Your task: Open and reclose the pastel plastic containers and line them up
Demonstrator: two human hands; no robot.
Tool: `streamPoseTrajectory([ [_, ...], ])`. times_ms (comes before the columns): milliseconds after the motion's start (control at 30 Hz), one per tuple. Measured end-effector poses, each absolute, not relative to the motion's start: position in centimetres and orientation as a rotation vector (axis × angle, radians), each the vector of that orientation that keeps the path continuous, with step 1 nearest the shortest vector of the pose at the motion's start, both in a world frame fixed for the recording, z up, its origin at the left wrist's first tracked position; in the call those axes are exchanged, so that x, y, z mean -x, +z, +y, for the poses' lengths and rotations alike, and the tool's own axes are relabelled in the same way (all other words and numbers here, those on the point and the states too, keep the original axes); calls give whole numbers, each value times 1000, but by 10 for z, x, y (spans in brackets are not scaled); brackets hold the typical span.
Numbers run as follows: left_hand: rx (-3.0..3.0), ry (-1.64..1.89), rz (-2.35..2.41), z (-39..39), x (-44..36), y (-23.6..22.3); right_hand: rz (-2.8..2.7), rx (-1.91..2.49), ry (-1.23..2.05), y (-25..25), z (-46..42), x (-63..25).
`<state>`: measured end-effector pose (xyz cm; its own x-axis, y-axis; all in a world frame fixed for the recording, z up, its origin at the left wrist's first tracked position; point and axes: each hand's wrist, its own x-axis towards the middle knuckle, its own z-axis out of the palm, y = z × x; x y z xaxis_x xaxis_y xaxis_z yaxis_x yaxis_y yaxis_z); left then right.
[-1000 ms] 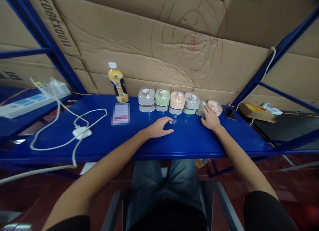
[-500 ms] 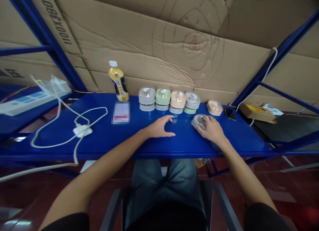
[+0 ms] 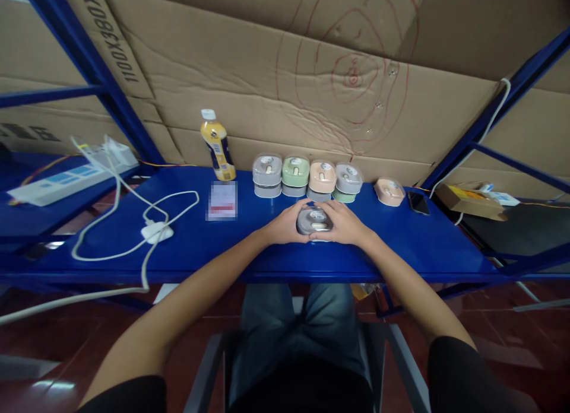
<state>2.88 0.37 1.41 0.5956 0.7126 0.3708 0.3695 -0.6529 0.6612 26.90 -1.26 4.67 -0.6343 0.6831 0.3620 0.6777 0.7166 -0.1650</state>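
Observation:
A grey lidded container [image 3: 315, 221] with a clear top is at the middle of the blue table, near its front. My left hand [image 3: 288, 223] wraps its left side and my right hand [image 3: 344, 222] wraps its right side. Behind it stand stacked containers in a row: a grey one [image 3: 267, 171], a green one [image 3: 295, 172], a peach one [image 3: 322, 175] and another grey one [image 3: 348, 178]. A single peach container [image 3: 389, 192] sits apart at the right.
A yellow drink bottle [image 3: 218, 149] stands at the back left, with a blurred card [image 3: 222, 200] before it. A white cable with an adapter [image 3: 157, 232] lies at the left. A phone [image 3: 418, 203] lies at the right. Cardboard [image 3: 214, 63] lines the back.
My right hand has brought the grey container leftward from the right side to the middle. My left hand, open before, now grips it too. The view has shifted slightly.

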Motion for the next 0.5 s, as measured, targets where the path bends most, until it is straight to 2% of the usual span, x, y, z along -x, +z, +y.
streamPoseTrajectory([
  [300,-2382,832,869,-2,-32,13,-2242,1126,247,35,-17,-307],
  [500,-2425,751,826,1,-31,9,-2079,1304,242,25,-3,-344],
])
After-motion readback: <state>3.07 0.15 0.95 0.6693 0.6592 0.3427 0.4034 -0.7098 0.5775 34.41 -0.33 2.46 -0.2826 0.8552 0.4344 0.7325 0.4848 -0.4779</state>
